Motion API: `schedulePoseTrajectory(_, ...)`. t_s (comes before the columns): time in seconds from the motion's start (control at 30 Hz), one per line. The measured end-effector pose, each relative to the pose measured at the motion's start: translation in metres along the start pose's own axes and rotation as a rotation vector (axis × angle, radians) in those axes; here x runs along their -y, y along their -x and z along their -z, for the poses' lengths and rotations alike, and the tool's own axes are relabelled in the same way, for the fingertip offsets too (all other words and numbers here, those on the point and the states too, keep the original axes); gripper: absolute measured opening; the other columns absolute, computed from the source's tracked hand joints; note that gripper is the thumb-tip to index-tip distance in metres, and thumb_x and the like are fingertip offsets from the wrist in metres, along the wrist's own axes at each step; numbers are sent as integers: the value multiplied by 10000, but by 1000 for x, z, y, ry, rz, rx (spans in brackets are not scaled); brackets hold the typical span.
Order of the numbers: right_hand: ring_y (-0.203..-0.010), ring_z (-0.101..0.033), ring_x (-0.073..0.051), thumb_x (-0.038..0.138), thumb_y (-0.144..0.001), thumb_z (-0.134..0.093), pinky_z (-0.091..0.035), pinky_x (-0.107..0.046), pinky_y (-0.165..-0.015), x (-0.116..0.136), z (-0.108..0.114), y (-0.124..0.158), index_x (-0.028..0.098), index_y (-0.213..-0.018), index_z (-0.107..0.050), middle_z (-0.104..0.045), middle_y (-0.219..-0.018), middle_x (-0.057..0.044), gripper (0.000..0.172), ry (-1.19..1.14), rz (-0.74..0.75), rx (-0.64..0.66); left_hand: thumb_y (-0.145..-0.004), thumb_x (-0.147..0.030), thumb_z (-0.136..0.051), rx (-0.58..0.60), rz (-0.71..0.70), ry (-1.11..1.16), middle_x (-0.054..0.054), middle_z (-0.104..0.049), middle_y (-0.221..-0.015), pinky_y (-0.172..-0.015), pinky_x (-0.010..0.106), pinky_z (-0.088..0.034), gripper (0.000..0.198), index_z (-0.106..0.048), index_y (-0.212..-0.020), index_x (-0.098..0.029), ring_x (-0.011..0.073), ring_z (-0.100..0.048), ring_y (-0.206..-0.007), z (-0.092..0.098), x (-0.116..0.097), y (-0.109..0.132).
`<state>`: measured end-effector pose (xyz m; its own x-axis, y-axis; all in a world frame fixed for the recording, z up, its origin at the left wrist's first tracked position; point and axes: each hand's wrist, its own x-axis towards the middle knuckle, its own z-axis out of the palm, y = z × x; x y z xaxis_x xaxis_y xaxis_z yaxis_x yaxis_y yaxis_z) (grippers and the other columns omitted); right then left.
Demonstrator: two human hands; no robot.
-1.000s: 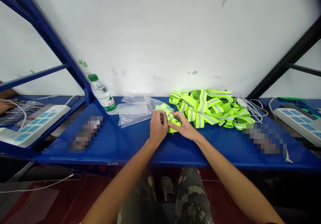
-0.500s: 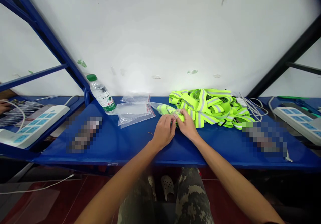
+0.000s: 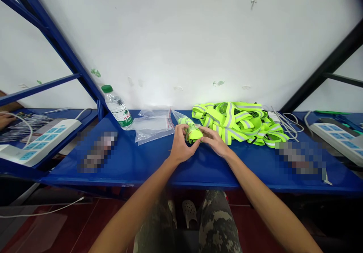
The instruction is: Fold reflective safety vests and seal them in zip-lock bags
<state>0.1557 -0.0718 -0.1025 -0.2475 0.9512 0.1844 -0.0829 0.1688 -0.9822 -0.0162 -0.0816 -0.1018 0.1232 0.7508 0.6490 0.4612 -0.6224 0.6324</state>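
Both hands grip a rolled neon-yellow reflective strap (image 3: 194, 133) in a clear plastic bag (image 3: 177, 116), whose pointed end sticks out toward the wall. My left hand (image 3: 182, 147) curls round the bundle's left side, thumb at its near end. On the other side, my right hand (image 3: 214, 142) has its fingers and thumb closed on the right edge of the bundle. Just beyond that hand lies a tangled heap of neon-yellow reflective straps (image 3: 231, 120) with grey stripes. Several flat clear zip bags (image 3: 154, 126) with red seal lines rest left of my left hand.
A water bottle with a green cap (image 3: 117, 107) stands at the left on the blue table (image 3: 141, 166). Two blurred-out items lie near the table's sides. White cables (image 3: 292, 122) and power strips (image 3: 51, 139) (image 3: 337, 137) flank the workspace. Another person's hand shows at far left.
My hands have shifted from a pinch at the near end of the bagged strap to a hold around its sides. The bundle now sits more upright and shows more between my hands.
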Motion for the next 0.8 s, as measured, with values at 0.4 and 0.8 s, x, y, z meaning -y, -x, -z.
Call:
schedulePoseTrajectory(0.4,-1035,-665,-266,486,-887,-579,-528,-448,-923,-8,-17,1,230,-1277,-624,-690,-1186,-87,468,338,152,-107,-792,-226,-658,-186,123,-37,93,-505,-1121,-810,339,-490,393,-454,-1127,-207,213,-521,-1030,-5,10,-2)
schedulePoseTrajectory(0.8,-897,-640,-258,517,-970,-401,-495,-411,-867,1,-22,5,241,-1124,-697,-691,-942,-71,433,476,261,-115,-758,-312,-720,-190,54,-87,63,-515,-1035,-882,355,-450,439,-445,-1081,-200,205,-526,-984,-8,13,-2)
